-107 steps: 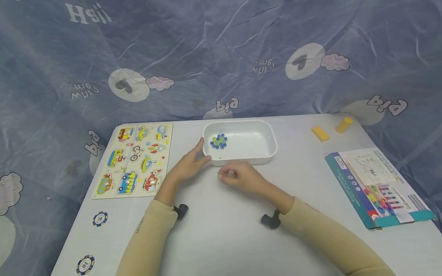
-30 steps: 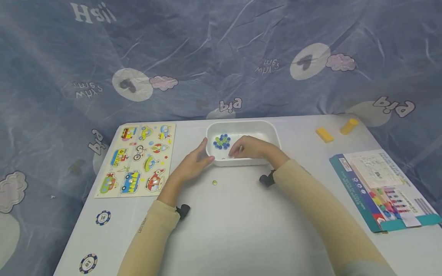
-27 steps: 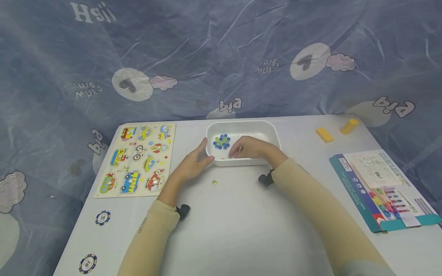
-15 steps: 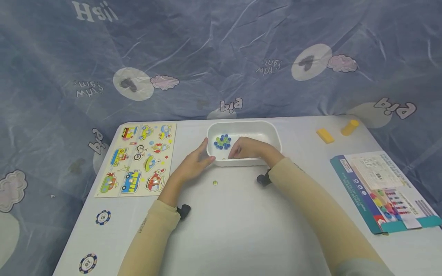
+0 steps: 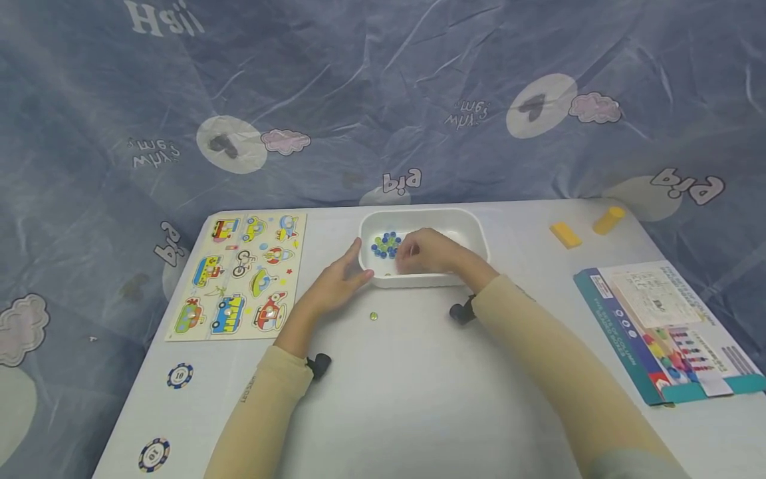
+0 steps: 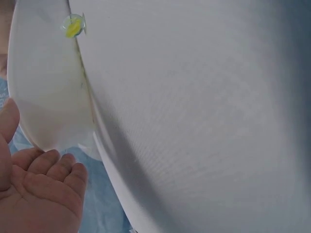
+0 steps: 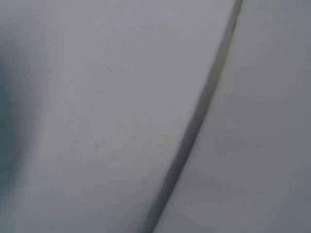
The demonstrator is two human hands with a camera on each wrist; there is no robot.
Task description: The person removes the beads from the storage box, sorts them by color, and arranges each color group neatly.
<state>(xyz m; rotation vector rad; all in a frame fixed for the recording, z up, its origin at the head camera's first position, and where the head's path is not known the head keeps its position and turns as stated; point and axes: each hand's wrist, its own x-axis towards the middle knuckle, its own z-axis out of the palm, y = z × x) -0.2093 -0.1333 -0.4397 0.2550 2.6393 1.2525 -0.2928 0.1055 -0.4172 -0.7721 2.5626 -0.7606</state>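
Note:
A white tray (image 5: 485,253) stands near the back of the table. Blue and yellow-green glass marbles (image 5: 385,244) cluster in its left end. My left hand (image 5: 335,285) is at the tray's left end, fingers extended along the outside and thumb at the front corner. In the left wrist view the left hand (image 6: 46,194) shows a bare palm. My right hand (image 5: 432,251) reaches into the tray with bent fingers, right of the cluster; its fingertips are blurred and anything between them is hidden. One yellow-green marble (image 5: 374,316) lies on the table before the tray, also seen as a clear marble (image 6: 73,26).
A wooden vehicle puzzle board (image 5: 236,276) lies left, with two poker chips (image 5: 180,376) nearer the front. On the right are a yellow block (image 5: 565,235), a yellow cylinder (image 5: 609,220) and a flat printed box (image 5: 664,332). A patterned cloth (image 5: 359,100) hangs behind.
From 3.6 seconds ago, my right hand has moved from the table into the tray, and a marble now lies on the table. Lately the right hand has risen slightly. The left hand stays put.

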